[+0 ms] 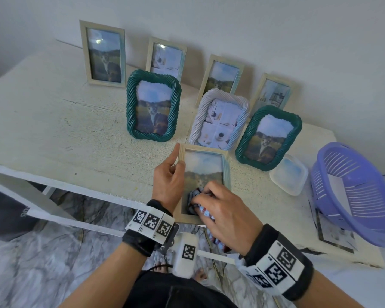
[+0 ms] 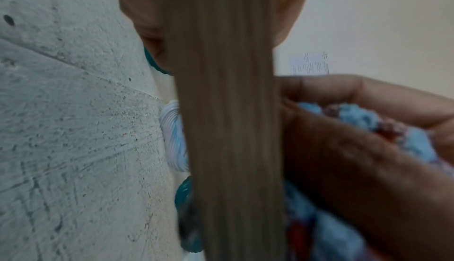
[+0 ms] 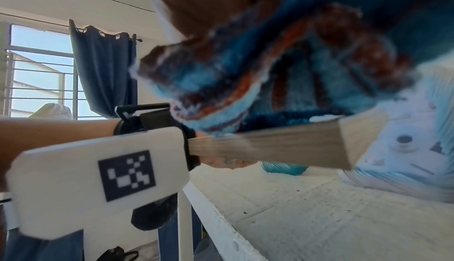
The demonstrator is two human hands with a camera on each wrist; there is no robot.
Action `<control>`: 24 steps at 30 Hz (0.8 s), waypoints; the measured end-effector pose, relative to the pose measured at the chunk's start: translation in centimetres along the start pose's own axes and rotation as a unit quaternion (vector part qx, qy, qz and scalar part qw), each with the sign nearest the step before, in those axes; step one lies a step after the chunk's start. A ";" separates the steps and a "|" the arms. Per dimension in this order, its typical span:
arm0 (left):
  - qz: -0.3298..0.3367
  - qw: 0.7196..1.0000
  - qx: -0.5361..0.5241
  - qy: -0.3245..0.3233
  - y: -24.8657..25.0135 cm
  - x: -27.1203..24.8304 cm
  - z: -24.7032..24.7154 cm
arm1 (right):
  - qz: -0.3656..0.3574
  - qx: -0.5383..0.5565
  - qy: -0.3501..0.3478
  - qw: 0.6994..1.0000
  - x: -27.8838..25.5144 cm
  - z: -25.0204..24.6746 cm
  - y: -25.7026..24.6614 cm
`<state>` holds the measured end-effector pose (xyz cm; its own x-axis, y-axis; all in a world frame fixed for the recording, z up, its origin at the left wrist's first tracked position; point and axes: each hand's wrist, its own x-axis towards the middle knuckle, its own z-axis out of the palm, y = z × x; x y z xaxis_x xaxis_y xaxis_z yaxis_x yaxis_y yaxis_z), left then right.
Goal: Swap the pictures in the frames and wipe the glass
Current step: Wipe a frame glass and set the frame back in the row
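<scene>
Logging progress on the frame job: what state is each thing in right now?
Wooden frame: held tilted at the table edge, picture in.
Left hand: grips the frame's left side.
Right hand: presses the cloth on the glass.
Cloth: bunched.
Seven other frames: upright, pictures in.
Purple basket: tipped.

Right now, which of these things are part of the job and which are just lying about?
In use: wooden frame, gripped by the left hand; patterned cloth, pressed to its glass by the right hand.

Lying about: purple basket, clear plastic lid.
</scene>
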<state>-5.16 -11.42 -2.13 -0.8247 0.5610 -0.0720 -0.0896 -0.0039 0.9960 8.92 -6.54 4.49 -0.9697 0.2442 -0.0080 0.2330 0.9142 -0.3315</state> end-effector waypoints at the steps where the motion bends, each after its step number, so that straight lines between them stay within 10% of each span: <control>1: -0.001 1.000 -0.003 0.001 0.1 0.0 0.1 | 0.002 0.006 0.004 1.000 0.2 0.1 -0.3; 24: 0.031 0.981 0.187 -0.026 0.3 -0.1 -0.7 | 0.053 -0.002 0.052 0.997 0.8 -1.1 1.5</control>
<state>-5.53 -12.06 -1.89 -0.7916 0.6107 -0.0185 0.1788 0.2605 0.9488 8.56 -4.67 4.99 -0.9266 0.3720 0.0552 0.3347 0.8827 -0.3300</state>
